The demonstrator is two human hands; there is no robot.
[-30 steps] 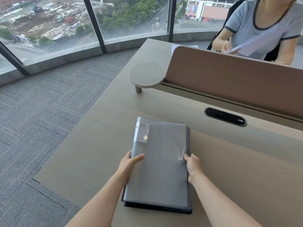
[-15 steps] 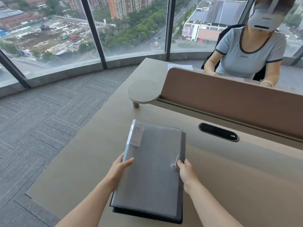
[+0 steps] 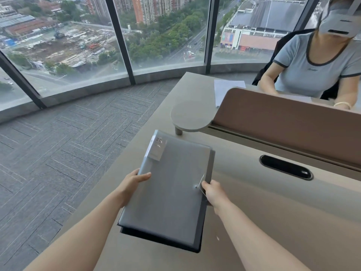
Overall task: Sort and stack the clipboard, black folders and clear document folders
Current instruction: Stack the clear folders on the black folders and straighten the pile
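A stack of folders is held over the near left part of the beige desk (image 3: 263, 222). On top is a grey translucent document folder (image 3: 172, 192) with a white "20" label (image 3: 156, 148) at its far left corner. A black folder (image 3: 160, 238) shows beneath at the near edge. My left hand (image 3: 134, 182) grips the stack's left edge, thumb on top. My right hand (image 3: 212, 192) grips the right edge beside a small metal clasp (image 3: 198, 185). Whether the stack touches the desk, I cannot tell. No clipboard can be made out.
A tan divider panel (image 3: 283, 122) runs across the desk behind the stack, with a round shelf (image 3: 190, 117) at its left end. A black cable slot (image 3: 286, 167) sits to the right. A person (image 3: 312, 65) sits beyond with papers (image 3: 224, 90). Carpet lies left of the desk edge.
The view has tilted up and both hands, still gripping the stack's edges, have turned its far end slightly to the left. The seated person lowered the paper.
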